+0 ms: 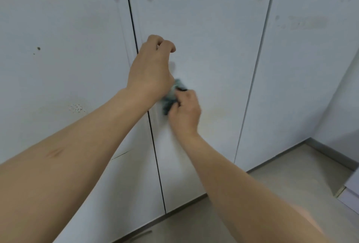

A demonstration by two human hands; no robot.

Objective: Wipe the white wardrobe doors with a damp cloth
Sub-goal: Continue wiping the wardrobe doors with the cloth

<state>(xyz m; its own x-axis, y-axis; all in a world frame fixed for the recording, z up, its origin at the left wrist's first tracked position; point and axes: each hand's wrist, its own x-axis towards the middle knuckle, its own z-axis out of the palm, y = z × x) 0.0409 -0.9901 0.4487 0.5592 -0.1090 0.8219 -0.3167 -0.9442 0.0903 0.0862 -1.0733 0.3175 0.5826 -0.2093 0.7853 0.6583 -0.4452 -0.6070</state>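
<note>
Two hands meet low on the middle wardrobe door (204, 48). Our right hand (184, 110) is closed around the bunched dark cloth (171, 99), pressing it flat against the panel, we judge, so the damp side rubs the surface. Our left hand (151, 68) curls loosely above it, its heel touching the cloth, probably steadying or regathering it. Both forearms reach forward and inward. Specks mark the left door (58, 48).
</note>
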